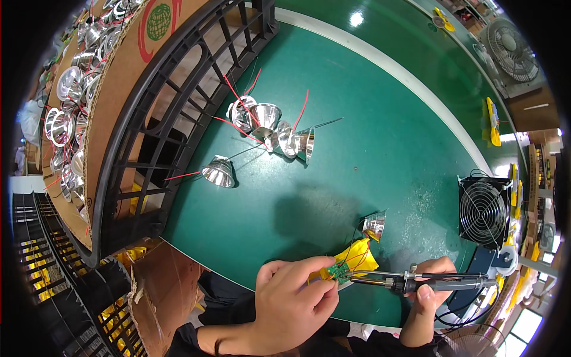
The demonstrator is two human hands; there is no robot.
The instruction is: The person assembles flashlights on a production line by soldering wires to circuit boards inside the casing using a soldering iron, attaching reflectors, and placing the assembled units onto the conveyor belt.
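My left hand [291, 304] pinches a small green circuit board [338, 272] near the bench's front edge. A yellow-wrapped pack [361, 256] lies against the board, with thin red and dark wires between them. In my right hand [421, 315] is a soldering iron [443, 284] with a dark handle, held nearly level. Its metal tip points left and reaches the board; whether it touches is too small to tell. Just beyond the yellow pack sits a shiny reflector cup [375, 225] with wires running toward the pack.
Several reflector cups with red wires [266, 116] lie farther back on the green bench [357, 137], and a single cup [218, 172] nearer left. A black crate [110, 154] and a cardboard box [116, 71] of reflectors stand left. At right is a black fan [483, 211].
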